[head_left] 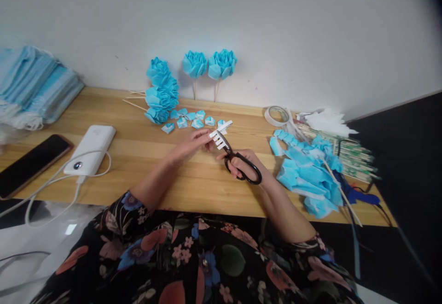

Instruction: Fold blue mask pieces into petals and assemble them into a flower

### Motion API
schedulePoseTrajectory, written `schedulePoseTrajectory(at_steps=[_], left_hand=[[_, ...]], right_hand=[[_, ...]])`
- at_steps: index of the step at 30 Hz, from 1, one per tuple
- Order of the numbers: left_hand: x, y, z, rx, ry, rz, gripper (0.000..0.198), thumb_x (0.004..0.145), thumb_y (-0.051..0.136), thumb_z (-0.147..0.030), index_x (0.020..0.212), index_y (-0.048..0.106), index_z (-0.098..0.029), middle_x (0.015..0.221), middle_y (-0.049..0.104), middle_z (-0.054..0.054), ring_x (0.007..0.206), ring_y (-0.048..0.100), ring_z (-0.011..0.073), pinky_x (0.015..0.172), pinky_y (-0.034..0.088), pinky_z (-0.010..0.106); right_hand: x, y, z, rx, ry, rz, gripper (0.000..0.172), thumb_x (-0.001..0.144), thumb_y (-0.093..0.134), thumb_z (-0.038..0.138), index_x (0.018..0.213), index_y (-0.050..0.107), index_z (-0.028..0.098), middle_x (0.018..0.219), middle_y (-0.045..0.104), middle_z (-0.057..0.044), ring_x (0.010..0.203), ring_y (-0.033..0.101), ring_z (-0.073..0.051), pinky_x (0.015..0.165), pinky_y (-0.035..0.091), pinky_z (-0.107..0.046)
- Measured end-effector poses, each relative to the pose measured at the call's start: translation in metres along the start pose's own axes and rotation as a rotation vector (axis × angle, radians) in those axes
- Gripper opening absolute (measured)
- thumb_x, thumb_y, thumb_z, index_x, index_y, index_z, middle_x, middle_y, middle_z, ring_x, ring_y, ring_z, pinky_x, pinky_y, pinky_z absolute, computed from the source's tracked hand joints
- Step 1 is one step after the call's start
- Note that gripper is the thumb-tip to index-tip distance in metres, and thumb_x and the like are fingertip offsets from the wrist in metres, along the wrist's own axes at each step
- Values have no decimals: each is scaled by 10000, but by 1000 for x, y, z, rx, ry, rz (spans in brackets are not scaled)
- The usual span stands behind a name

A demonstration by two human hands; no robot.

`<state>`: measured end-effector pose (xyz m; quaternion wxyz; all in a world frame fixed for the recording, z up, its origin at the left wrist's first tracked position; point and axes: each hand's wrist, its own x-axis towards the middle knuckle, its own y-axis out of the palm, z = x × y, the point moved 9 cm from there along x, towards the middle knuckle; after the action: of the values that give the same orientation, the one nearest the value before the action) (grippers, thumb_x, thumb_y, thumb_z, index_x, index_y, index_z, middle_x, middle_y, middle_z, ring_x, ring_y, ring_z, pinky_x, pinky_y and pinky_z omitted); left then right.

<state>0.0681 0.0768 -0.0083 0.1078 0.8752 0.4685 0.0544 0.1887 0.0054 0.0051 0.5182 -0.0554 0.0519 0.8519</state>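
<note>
My left hand (pixel 201 140) pinches a white strip (pixel 218 142) cut into a comb of narrow tabs; it looks like paper or tape. Black-handled scissors (pixel 249 168) are gripped in my right hand (pixel 243 162), their blades pointing up and left against the strip. Just beyond the strip lie several small folded blue paper pieces (pixel 182 122) in loose rows. Behind and left of them, blue paper flowers (pixel 161 92) on thin sticks lie in a pile. Two more blue paper flowers (pixel 223 64) lean upright against the wall.
On the right are crumpled blue paper (pixel 307 175), a tape roll (pixel 276 116), green-and-white packets (pixel 355 156) and a blue-handled tool (pixel 362 197). To the left are a phone (pixel 32 163), a white power bank (pixel 90 149) with a cable, and stacked blue masks (pixel 34 83).
</note>
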Motion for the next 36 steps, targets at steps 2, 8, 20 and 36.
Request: schedulePoseTrajectory(at_steps=[2,8,20,36], left_hand=[[0,0,0,2,3,2,483,782,745,-620,737,618,-155,680,621,22,631,558,121,629,428,271],[-1,0,-2,-1,1,5,452,786,749,-583,739,618,-154,681,615,22,638,553,120,625,426,269],[-1,-2,-5,32,41,-9,487,797,740,-622,746,626,-151,685,611,15,628,535,109,628,410,262],[-2,-21,-18,163,93,-271,407,716,749,-573,759,725,-169,643,545,-21,597,426,106,570,321,249]], right_hand=[[0,1,1,-4,-8,4,630,780,680,743,827,690,116,530,490,59,403,396,-51,420,365,-226],[1,0,0,-3,-19,0,618,784,679,740,782,674,122,526,481,62,396,383,-45,410,366,-221],[4,-2,-11,15,-55,11,605,843,673,659,1038,726,89,501,478,79,382,364,-47,394,345,-207],[0,20,-7,-137,94,-50,493,710,784,535,992,747,131,629,561,51,474,477,-54,489,422,-207]])
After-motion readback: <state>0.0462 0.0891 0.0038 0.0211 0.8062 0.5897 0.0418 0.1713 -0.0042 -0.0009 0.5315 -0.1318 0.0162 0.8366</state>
